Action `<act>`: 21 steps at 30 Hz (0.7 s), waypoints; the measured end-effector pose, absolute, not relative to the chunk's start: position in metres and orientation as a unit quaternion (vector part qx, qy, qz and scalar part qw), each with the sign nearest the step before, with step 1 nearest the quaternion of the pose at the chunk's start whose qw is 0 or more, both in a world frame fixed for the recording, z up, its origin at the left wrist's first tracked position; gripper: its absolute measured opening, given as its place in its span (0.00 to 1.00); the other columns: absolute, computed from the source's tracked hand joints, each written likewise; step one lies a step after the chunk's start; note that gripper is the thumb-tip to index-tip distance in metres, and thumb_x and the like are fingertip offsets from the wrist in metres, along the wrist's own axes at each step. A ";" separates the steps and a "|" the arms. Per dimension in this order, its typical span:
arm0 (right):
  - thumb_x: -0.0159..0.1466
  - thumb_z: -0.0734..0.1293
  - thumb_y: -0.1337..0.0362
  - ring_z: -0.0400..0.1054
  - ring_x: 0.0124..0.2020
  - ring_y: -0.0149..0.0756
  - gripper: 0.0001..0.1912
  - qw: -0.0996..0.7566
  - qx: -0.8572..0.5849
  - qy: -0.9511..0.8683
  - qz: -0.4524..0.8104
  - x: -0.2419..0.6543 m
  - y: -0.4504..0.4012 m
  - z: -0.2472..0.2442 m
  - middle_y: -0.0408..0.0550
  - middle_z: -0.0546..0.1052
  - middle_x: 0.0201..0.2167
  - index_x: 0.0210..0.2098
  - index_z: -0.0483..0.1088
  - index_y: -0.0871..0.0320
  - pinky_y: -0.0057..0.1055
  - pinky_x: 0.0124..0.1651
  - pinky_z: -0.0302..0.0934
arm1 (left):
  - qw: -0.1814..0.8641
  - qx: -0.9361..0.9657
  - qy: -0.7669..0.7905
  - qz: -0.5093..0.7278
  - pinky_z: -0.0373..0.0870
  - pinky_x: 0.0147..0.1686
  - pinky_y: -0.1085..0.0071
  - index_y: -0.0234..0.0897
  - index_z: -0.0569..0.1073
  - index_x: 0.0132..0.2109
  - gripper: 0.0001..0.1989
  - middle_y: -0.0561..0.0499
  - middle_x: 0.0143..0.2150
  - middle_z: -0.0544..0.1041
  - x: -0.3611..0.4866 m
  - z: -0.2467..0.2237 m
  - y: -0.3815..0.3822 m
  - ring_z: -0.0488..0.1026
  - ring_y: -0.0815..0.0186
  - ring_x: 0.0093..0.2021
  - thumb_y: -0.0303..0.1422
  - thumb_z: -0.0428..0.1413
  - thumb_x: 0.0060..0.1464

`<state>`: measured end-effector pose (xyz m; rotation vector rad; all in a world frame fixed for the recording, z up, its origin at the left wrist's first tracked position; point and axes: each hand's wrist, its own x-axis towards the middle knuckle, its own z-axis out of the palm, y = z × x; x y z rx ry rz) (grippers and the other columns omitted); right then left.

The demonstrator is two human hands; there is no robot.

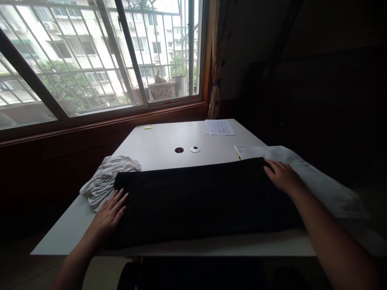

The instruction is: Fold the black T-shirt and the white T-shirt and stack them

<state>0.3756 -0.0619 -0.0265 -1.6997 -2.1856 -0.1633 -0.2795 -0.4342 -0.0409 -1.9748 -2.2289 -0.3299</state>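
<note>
A black folded cloth (pixel 199 201), perhaps a garment, lies in a long flat strip across the white table (pixel 160 141). My left hand (pixel 110 213) rests flat on its left end, fingers stretched out and slightly apart. At the cloth's far right corner is my right hand (pixel 281 175), its thumb apart from the fingers, touching the edge. A crumpled white cloth (pixel 105 177) sits beside the black cloth's left end. To the right, a pale, flat sheet of fabric or plastic (pixel 320 185) is spread beneath and beyond my right forearm.
Papers (pixel 220 127) lie near the table's far right corner. A round hole (pixel 179 150) and a white ring-shaped cap (pixel 195 149) are mid-table. A yellow slip (pixel 148 127) lies at the far left. A barred window (pixel 121 60) and a tied curtain (pixel 215 88) are beyond.
</note>
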 end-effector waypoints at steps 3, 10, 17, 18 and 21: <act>0.71 0.51 0.48 0.62 0.63 0.56 0.31 0.179 -0.625 -0.754 -0.092 0.376 -0.064 -0.026 0.59 0.71 0.62 0.64 0.66 0.59 0.48 0.65 0.56 | 0.061 -0.647 -0.748 -0.136 0.59 0.68 0.41 0.48 0.60 0.72 0.26 0.47 0.76 0.56 -0.281 -0.041 -0.447 0.54 0.48 0.74 0.42 0.42 0.72; 0.66 0.59 0.39 0.73 0.52 0.61 0.35 0.155 -0.686 -0.710 0.044 0.385 -0.071 -0.006 0.68 0.75 0.55 0.59 0.69 0.59 0.49 0.51 0.66 | 0.029 -0.628 -0.750 -0.204 0.59 0.69 0.45 0.48 0.65 0.70 0.24 0.48 0.74 0.59 -0.270 -0.029 -0.453 0.56 0.51 0.73 0.42 0.44 0.71; 0.62 0.67 0.40 0.79 0.44 0.57 0.25 0.089 -0.638 -0.673 0.364 0.416 -0.112 0.037 0.65 0.82 0.48 0.44 0.79 0.53 0.44 0.43 0.73 | 0.002 -0.585 -0.770 -0.256 0.66 0.65 0.46 0.47 0.66 0.68 0.25 0.48 0.74 0.60 -0.265 -0.024 -0.457 0.61 0.49 0.71 0.47 0.44 0.69; 0.64 0.66 0.41 0.80 0.45 0.55 0.25 0.091 -0.610 -0.677 0.402 0.417 -0.121 0.042 0.63 0.81 0.50 0.47 0.80 0.52 0.42 0.44 0.73 | 0.002 -0.584 -0.769 -0.260 0.66 0.66 0.45 0.47 0.66 0.67 0.25 0.48 0.74 0.60 -0.265 -0.025 -0.457 0.61 0.49 0.71 0.47 0.44 0.69; 0.66 0.65 0.45 0.80 0.44 0.52 0.22 0.116 -0.589 -0.724 0.338 0.413 -0.144 0.047 0.59 0.82 0.49 0.50 0.80 0.48 0.37 0.42 0.75 | 0.006 -0.596 -0.754 -0.275 0.63 0.67 0.44 0.48 0.67 0.67 0.25 0.48 0.73 0.60 -0.266 -0.026 -0.458 0.60 0.49 0.72 0.48 0.45 0.68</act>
